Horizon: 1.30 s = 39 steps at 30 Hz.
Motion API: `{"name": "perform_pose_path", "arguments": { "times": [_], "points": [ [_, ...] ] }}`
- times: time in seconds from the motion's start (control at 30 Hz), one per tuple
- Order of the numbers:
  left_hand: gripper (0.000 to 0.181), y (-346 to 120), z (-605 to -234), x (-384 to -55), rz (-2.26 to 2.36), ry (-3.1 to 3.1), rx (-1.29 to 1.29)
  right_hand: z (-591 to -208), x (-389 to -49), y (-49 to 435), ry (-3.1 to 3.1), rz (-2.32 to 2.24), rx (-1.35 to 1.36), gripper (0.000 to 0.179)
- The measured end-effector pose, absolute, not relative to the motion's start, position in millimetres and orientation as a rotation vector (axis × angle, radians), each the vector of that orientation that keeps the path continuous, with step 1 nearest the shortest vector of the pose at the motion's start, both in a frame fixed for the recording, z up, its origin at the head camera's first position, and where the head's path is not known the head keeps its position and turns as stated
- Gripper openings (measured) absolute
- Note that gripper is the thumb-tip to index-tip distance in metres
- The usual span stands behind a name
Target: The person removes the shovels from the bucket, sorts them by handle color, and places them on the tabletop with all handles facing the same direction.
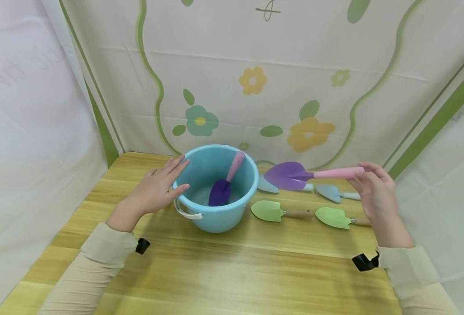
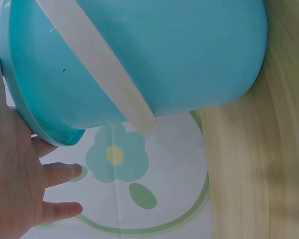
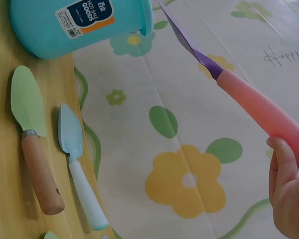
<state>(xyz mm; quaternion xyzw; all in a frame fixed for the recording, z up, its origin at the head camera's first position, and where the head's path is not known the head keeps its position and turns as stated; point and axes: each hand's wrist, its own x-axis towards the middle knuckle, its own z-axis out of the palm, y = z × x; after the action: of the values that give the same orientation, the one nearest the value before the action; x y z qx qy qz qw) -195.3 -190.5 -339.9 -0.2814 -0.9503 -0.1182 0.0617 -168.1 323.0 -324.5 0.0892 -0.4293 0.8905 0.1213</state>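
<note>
A light blue bucket [image 1: 220,218] stands upright on the wooden table, its white handle [image 1: 184,213] hanging down on the left. Inside it leans a purple trowel with a pink handle [image 1: 235,166]. My left hand [image 1: 155,190] rests on the bucket's left rim with fingers spread; the left wrist view shows that hand [image 2: 15,174] beside the rim. With my right hand [image 1: 379,197] I pinch the end of the pink handle of a second purple trowel [image 1: 288,175]. Held in the air, its blade points left toward the bucket, above the table.
Right of the bucket lie two green trowels with wooden handles [image 1: 266,211] [image 1: 332,217] and two light blue trowels [image 1: 269,185] [image 1: 329,192]. A flower-printed cloth [image 1: 224,78] hangs behind the table [image 1: 232,280].
</note>
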Motion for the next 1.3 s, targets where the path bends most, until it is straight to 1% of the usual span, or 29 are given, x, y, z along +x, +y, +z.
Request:
{"name": "perform_pose_path", "arguments": {
  "times": [0.33,0.67,0.97,1.3],
  "points": [
    [0.070,-190.6,-339.3,-195.1,-0.353,-2.867,-0.852,-338.7,-162.3,334.6,-1.293,2.611,0.263,0.018],
    [0.070,-190.7,-339.5,-194.7,-0.356,-2.864,-0.849,-357.9,-153.3,338.6,-1.519,2.563,0.290,0.024],
    [0.070,-190.7,-340.7,-195.0,-0.351,-2.867,-0.848,-379.3,-147.4,337.3,-1.642,2.571,0.397,0.032],
    [0.070,-190.6,-340.8,-195.6,-0.346,-2.879,-0.842,-398.3,-141.6,330.2,-1.783,2.557,0.349,0.028]
  ]
}}
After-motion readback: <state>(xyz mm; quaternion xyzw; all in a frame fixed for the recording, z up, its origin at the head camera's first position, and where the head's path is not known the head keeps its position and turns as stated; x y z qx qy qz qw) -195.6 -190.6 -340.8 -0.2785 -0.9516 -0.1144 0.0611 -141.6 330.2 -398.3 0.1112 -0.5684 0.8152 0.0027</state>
